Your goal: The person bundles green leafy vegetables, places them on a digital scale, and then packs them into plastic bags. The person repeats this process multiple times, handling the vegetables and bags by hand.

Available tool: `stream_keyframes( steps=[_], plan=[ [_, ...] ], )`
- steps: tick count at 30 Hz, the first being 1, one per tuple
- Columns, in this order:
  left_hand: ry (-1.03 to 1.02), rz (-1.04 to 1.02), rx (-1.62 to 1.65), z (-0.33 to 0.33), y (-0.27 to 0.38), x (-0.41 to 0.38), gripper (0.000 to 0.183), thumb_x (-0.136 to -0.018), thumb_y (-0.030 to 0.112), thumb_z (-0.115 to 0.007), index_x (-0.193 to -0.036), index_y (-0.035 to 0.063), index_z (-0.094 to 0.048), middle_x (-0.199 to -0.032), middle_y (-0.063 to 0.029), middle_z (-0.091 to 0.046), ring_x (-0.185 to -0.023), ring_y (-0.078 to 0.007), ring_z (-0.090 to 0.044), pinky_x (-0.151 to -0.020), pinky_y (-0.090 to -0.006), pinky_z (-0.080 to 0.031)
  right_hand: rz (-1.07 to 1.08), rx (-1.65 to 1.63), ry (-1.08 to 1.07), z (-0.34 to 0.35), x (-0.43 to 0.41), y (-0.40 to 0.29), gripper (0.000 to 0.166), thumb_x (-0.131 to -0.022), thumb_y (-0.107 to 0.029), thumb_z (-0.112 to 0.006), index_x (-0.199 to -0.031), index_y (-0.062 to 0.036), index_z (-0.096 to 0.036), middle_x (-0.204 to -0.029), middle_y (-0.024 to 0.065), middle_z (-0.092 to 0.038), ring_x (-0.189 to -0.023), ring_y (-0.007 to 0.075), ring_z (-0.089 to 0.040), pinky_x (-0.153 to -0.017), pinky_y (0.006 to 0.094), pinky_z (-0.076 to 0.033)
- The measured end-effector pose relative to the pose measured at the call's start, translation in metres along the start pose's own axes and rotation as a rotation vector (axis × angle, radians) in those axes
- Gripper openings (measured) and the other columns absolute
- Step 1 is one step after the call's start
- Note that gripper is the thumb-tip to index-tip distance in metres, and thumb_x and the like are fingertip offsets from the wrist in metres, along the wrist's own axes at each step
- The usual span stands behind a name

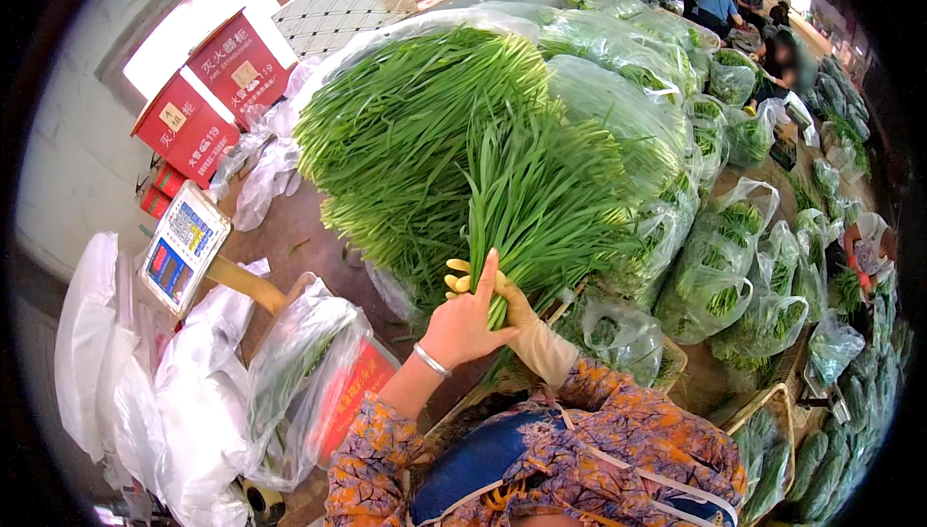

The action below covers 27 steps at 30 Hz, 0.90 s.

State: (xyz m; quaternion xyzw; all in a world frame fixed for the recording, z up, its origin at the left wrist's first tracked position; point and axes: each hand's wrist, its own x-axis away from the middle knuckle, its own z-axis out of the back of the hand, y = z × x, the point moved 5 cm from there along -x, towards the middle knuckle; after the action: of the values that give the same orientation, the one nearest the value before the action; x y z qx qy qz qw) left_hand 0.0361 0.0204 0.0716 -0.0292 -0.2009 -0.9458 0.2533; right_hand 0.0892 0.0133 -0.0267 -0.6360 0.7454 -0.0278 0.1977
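A loose bunch of garlic chives (536, 208) fans out in front of me, leaves spread up and to the right. My right hand (525, 324), in a pale rubber glove, grips it near the narrow end, with yellow fingertips showing on the far side. Bare and wearing a bangle, my left hand (456, 328) lies against the same narrow end. Its forefinger points up and its thumb stands apart; the other fingers are mostly hidden. Behind the bunch rises a big heap of garlic chives (405, 129) with plastic film around its back edge.
A digital scale display (185, 248) stands on a post at left, near white plastic bags (195, 411) and red fire-extinguisher cabinets (239, 67). Bagged greens (724, 259) cover the floor at right. Wicker baskets (778, 411) stand at lower right. Several people (713, 6) are farther back.
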Motion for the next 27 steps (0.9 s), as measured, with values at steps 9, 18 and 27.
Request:
stream_keyframes(
  steps=[9, 18, 27],
  plan=[
    [0.647, 0.074, 0.84, 0.006, -0.094, 0.119, 0.063, -0.077, 0.006, -0.061, -0.132, 0.002, -0.03, -0.114, -0.0143, -0.053, -0.095, -0.0205, -0.058, -0.08, -0.0309, -0.047, 0.111, 0.113, 0.169, -0.049, -0.014, -0.03, 0.07, -0.077, -0.042, -0.059, -0.123, 0.0066, -0.038, -0.091, 0.0082, -0.06, -0.07, 0.0159, -0.062, -0.065, 0.0297, -0.056],
    [1.21, 1.126, -0.504, 0.014, -0.194, 0.41, 0.07, -0.073, 0.019, -0.069, -0.127, -0.0036, -0.033, -0.134, -0.0212, -0.03, -0.123, -0.0313, -0.032, -0.1, -0.0393, -0.028, -0.045, 0.285, -0.171, -0.127, -0.052, 0.009, 0.078, -0.07, -0.043, -0.067, -0.125, 0.0039, -0.037, -0.103, 0.0134, -0.053, -0.069, 0.0131, -0.059, -0.059, 0.0265, -0.054],
    [1.589, 0.756, 1.27, -0.074, -0.294, 0.441, 0.048, -0.083, 0.019, -0.06, -0.122, 0.0011, -0.037, -0.085, -0.0089, -0.054, -0.065, -0.0166, -0.054, -0.059, -0.0284, -0.048, -0.549, 0.548, -0.375, -0.193, -0.082, 0.162, 0.042, -0.067, -0.001, -0.069, -0.107, -0.0029, -0.057, -0.094, 0.0069, -0.062, -0.076, 0.0173, -0.06, -0.071, 0.0287, -0.049]
  ],
)
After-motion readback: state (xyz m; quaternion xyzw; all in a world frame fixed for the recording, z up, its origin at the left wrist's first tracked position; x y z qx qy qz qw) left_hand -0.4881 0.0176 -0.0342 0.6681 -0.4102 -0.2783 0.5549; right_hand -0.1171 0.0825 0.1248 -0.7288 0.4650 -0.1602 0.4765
